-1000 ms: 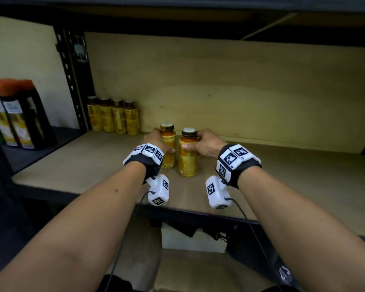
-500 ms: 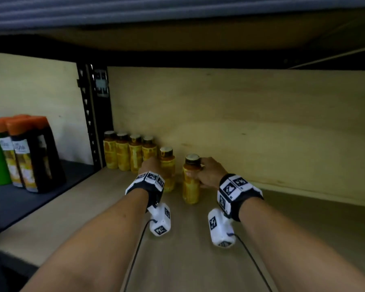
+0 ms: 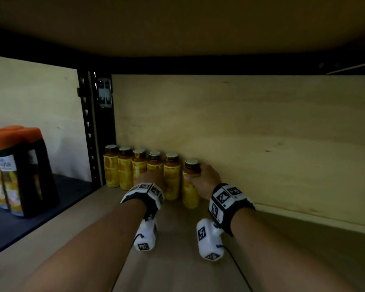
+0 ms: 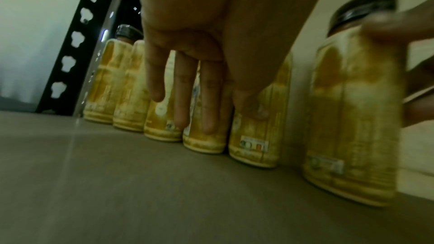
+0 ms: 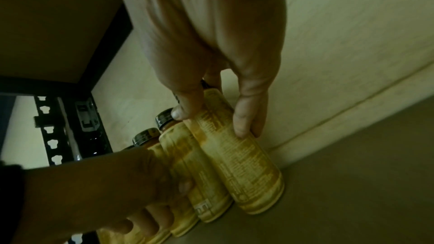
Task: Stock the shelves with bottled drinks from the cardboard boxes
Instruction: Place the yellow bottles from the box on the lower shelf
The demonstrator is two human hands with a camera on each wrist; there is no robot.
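Several yellow bottled drinks with dark caps stand in a row [image 3: 133, 169] against the back panel of the wooden shelf [image 3: 188, 260]. My right hand [image 3: 204, 180] grips the rightmost bottle [image 3: 190, 192] near its shoulder, thumb on one side and fingers on the other [image 5: 244, 129]. That bottle [image 5: 249, 170] stands on the shelf a small gap from its neighbour [image 3: 171, 182]. My left hand [image 3: 150, 179] is in front of the row with its fingers [image 4: 209, 99] straight and pointing down. Its thumb touches the neighbour bottle [image 4: 258, 136].
A black perforated upright [image 3: 93, 133] bounds the row on the left. Beyond it, dark bottles with orange caps [image 3: 15, 171] stand in the adjoining bay. The back panel [image 3: 261, 133] and bare shelf run to the right. The shelf above [image 3: 177, 28] hangs low overhead.
Both hands carried their bottles from the shelf's front to the back row. The left hand has let go of its bottle; the right still holds its own.
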